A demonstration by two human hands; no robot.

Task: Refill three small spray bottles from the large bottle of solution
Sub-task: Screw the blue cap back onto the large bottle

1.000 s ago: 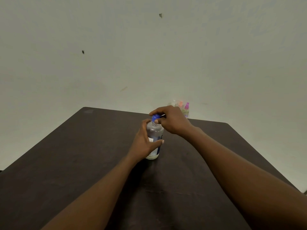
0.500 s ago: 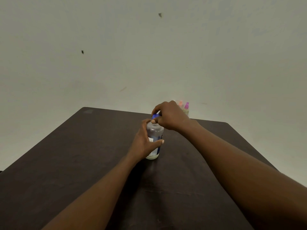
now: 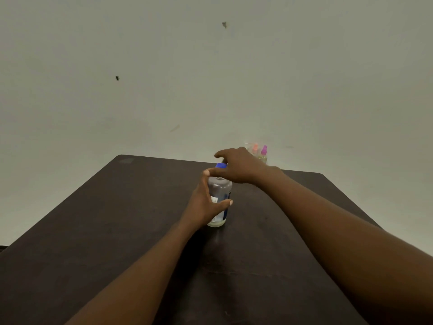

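Upright on the dark table [image 3: 112, 219], the large bottle [image 3: 220, 195]: clear-walled, with a pale label, a blue stripe down the side and a faint yellowish tint at the base. Gripped round the body by the left hand [image 3: 205, 204], coming in from the bottle's left, thumb [image 3: 226, 202] wrapped across the front over the label, remaining fingers mostly hidden behind the bottle. Directly above the bottle's neck, a blue cap [image 3: 220, 165]; seated or already loose, cannot tell. Reaching in from the bottle's right and curled over that cap, the right hand [image 3: 242, 168], thumb stretched across in front of the neck, index finger arched above, a patch of blue peeping out between them. Both forearms bare, converging on the bottle from the near side. Behind the large bottle and slightly to its right, well apart from it at the table's far edge, the small spray bottles [image 3: 259, 153], partly hidden by the right hand and blurred; one orange top [image 3: 255, 147] and one magenta top [image 3: 264, 150] plain enough to name, a third only a faint pale shape just beside them. Beyond the bottle, a pale wall [image 3: 304, 78], with one small dark spot high above it and another up to its left.
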